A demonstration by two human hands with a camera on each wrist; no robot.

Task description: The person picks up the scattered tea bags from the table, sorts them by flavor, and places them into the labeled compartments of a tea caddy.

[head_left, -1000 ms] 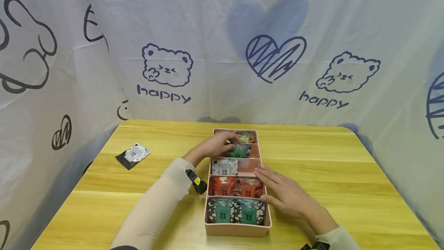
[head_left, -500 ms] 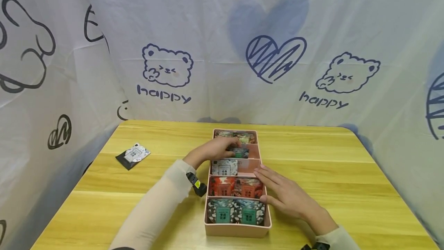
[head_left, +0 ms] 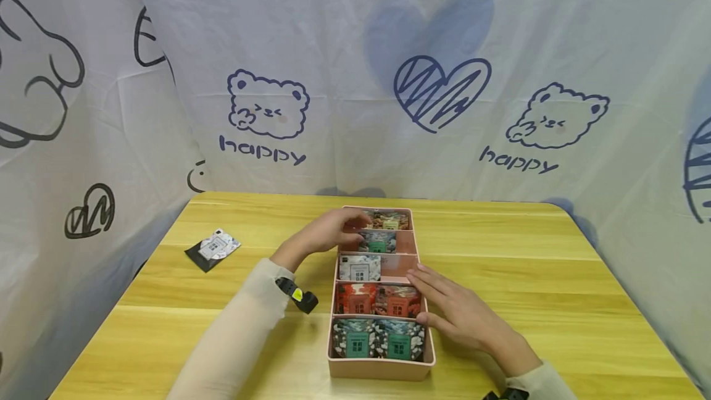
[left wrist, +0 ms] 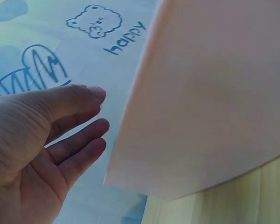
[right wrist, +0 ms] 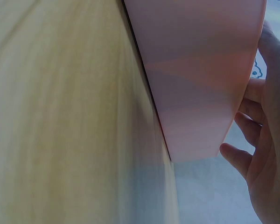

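Note:
A long pink box [head_left: 380, 370], split into several compartments, stands on the table with small tea packets in it. My left hand [head_left: 330, 230] hovers at the box's left rim beside a green-labelled packet [head_left: 379, 243] lying in the second compartment from the back. In the left wrist view the loosely bent fingers of that hand [left wrist: 42, 144] hold nothing, apart from the box's side [left wrist: 200, 102]. With its fingers fairly straight, my right hand [head_left: 463, 313] rests on the right rim near the middle. One white packet [head_left: 358, 268] lies at the left of the middle compartment.
Red packets [head_left: 355, 299] and teal-labelled packets [head_left: 399, 339] fill the two front compartments. Yellow-labelled packets [head_left: 390, 221] are partly visible at the back. A white packet [head_left: 219, 244] overlaps a black one [head_left: 200, 258] on the table's left. A printed curtain [head_left: 355, 110] hangs behind.
My left hand has let go of the green-labelled packet and drawn back left to the rim. That packet now lies at the left of its compartment. My right hand has stayed put.

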